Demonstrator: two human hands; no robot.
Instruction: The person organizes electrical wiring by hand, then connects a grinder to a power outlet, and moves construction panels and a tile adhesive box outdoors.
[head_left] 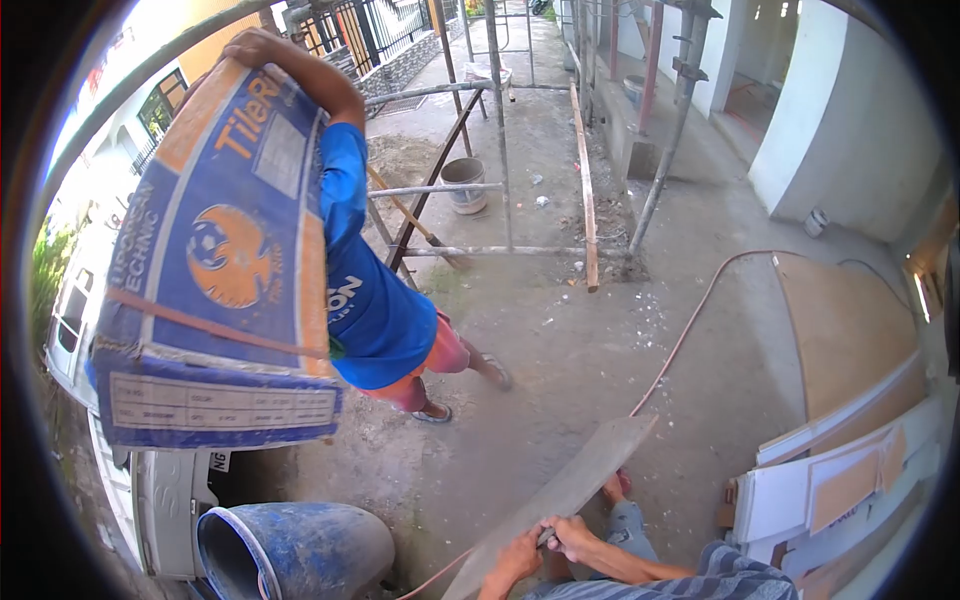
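A long, flat grey board (pixel 590 460) slants up from the bottom edge to the right, in front of my body. My left hand (pixel 515 562) is closed at its lower edge, with the fingers partly hidden. Close beside it, my right hand (pixel 572 540) is closed at the same edge. Between the two hands shows a small grey bit that I cannot make out. My striped sleeve (pixel 735 572) and one foot in a red slipper (pixel 622 482) appear beside the board.
At left, a person in a blue shirt (pixel 375 310) carries a large tile carton (pixel 220 240) on the shoulder. A blue drum (pixel 325 545) lies below. Scaffolding (pixel 505 130) and a bucket (pixel 464 185) stand ahead. A hose (pixel 690 340) crosses the concrete; board offcuts (pixel 850 480) lean at right.
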